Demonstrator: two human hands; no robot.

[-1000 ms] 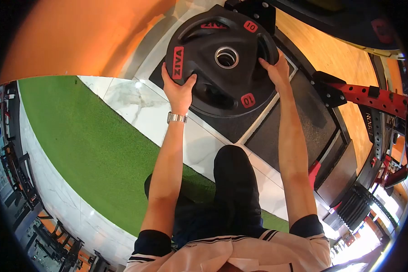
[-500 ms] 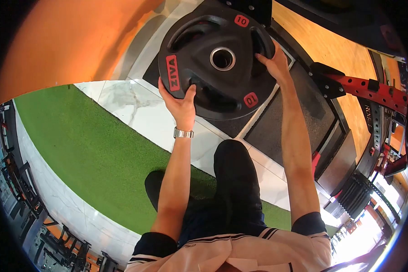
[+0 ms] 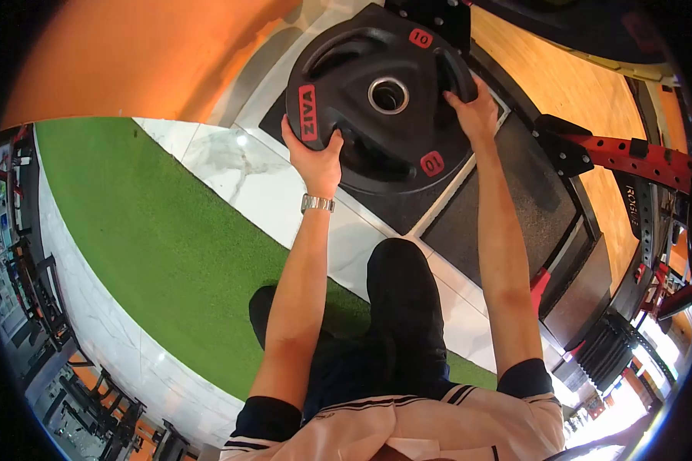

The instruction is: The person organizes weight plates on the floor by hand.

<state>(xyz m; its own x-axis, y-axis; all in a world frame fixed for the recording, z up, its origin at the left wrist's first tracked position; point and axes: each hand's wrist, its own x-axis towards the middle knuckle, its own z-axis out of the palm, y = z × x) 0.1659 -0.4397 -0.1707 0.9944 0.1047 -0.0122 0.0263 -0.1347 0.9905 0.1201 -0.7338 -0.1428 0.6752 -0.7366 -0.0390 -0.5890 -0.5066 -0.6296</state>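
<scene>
Between my two hands is a black weight plate (image 3: 415,127), marked ZIVA and 10 in red patches, its flat face turned up toward me. My left hand (image 3: 316,163) is closed on its lower left rim, the thumb hooked into a grip slot beside the ZIVA patch. On the opposite side, my right hand (image 3: 477,115) grips the right rim with the thumb in another slot. Most fingers of both hands are hidden behind the plate. A metal ring (image 3: 389,95) lines the centre hole, and a dark round shape shows inside it.
A red rack beam (image 3: 630,155) with a black bracket juts in at the right. Dark rubber matting (image 3: 507,207) and white marble tiles (image 3: 234,173) lie below, with green turf (image 3: 154,223) to the left. An orange wall (image 3: 131,61) rises at the upper left.
The plate and both hands have shifted slightly right and up in view, as has much of the scene. A dark round shape now shows more clearly inside the centre hole. Both grips stay the same.
</scene>
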